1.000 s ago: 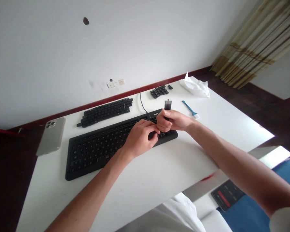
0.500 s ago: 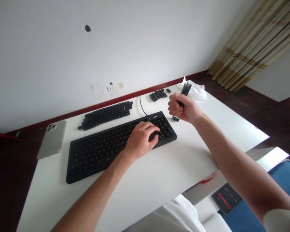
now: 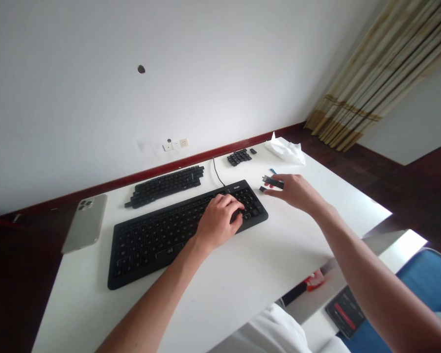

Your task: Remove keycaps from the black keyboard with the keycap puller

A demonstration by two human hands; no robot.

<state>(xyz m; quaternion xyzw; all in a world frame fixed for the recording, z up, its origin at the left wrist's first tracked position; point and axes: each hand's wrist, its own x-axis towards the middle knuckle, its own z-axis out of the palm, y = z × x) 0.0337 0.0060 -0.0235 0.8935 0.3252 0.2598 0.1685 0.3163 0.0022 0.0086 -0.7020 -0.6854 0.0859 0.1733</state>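
My left hand [image 3: 220,220] rests on the right part of a black keyboard [image 3: 147,245], fingers curved over the number pad and thumb apart from them. Many switches on the keyboard show without keycaps. To its right, my right hand [image 3: 294,190] grips a short black tool with a greyish tip [image 3: 274,182], low over the table. What kind of tool it is, I cannot make out. By the right thumb lies a small black keycap [image 3: 262,189]. Just behind that hand a small blue object [image 3: 273,171] shows in part.
Behind the keyboard lie rows of loose keycaps [image 3: 165,185] and a smaller group of keycaps [image 3: 238,157]. A phone [image 3: 85,223] is at the white table's left edge, a crumpled white bag [image 3: 286,149] at the back right. Another phone [image 3: 345,312] lies below, beside the blue seat [image 3: 426,279].
My right hand has come down to the table with the black tool, which has tilted from upright to nearly level. My left hand stays on the keyboard. The view has shifted slightly.
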